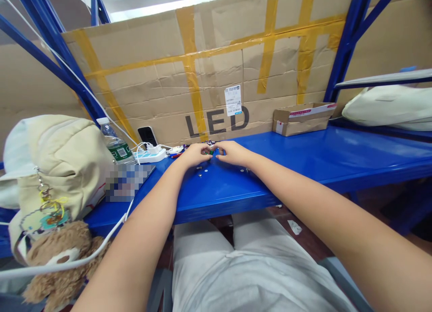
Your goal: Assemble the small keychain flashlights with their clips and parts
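Note:
Both hands meet near the middle of the blue table [222, 190], just above its surface. My left hand [197, 154] is curled, its thumb and fingers closed at a small green item [211, 153]. From the right, my right hand [232, 153] bends its fingers towards the same item, with the fingertips close to it. Whether the right fingers touch it is too small to tell. Several small round pieces [200, 175] lie on the table below the hands. A dark patterned item behind the hands is mostly hidden.
A beige bag [64, 154], a plush bear [64, 258], a water bottle [116, 143] and a white power strip [148, 155] with cables are at the left. An open cardboard box [303, 118] stands at the back right. A taped cardboard panel [151, 91] rises behind the table.

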`<state>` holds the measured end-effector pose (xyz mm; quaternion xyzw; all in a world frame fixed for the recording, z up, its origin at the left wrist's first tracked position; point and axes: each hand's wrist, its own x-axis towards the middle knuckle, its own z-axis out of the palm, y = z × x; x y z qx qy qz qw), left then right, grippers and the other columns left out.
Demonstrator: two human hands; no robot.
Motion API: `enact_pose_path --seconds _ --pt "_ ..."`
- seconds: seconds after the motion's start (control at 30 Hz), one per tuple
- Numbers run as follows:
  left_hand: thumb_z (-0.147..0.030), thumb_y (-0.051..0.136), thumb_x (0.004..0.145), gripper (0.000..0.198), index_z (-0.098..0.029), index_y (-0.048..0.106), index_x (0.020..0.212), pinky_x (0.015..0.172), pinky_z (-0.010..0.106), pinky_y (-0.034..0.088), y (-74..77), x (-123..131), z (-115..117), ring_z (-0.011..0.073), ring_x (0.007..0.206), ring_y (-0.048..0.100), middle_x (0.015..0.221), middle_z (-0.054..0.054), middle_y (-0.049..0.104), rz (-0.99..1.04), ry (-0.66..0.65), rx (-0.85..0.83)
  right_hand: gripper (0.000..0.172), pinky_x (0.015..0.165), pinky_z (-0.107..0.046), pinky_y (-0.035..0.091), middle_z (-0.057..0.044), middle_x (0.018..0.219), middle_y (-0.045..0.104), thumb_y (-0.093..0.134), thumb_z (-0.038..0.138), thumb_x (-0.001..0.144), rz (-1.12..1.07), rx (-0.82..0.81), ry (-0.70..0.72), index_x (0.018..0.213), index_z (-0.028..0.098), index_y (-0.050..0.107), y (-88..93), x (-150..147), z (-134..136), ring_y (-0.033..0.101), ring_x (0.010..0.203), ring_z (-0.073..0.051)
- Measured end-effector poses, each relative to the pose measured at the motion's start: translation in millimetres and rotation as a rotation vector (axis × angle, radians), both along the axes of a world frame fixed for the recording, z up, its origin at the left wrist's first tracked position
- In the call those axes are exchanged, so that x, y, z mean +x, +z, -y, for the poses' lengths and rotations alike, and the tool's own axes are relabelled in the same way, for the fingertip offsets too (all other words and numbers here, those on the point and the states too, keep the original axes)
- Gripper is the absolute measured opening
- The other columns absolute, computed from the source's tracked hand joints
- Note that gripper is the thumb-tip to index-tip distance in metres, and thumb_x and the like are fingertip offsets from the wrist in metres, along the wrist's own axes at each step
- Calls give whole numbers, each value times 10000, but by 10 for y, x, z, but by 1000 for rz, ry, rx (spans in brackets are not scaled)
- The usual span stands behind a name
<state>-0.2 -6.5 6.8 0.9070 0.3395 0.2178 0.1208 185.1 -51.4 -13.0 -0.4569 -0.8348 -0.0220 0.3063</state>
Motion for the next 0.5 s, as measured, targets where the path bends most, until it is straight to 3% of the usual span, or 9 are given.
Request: enact_pose_path --seconds 0.27,0.4,0.5 --pt "-221 545 693 284 -152 671 939 773 284 481 21 -11 10 191 847 627 920 46 695 -4 64 33 271 598 -235 338 -28 758 608 548 221 783 12 39 5 1033 142 618 47 -108 136 504 656 -136" --pt "-193 575 660 300 -143 666 942 780 281 486 23 -31 -20 199 868 626 929 47 696 10 100 25 200 663 -245 378 -50 844 649 583 219 778 124 4 226 944 151 672 41 -333 247 540 725 -142" --pt "-178 590 652 305 -144 664 946 794 285 488 28 -33 -29 202 890 624 957 52 692 -19 131 39 210 671 -255 397 -63 897 677 585 222 787 193 -38 296 951 157 698 -9 -473 248 560 758 -156"
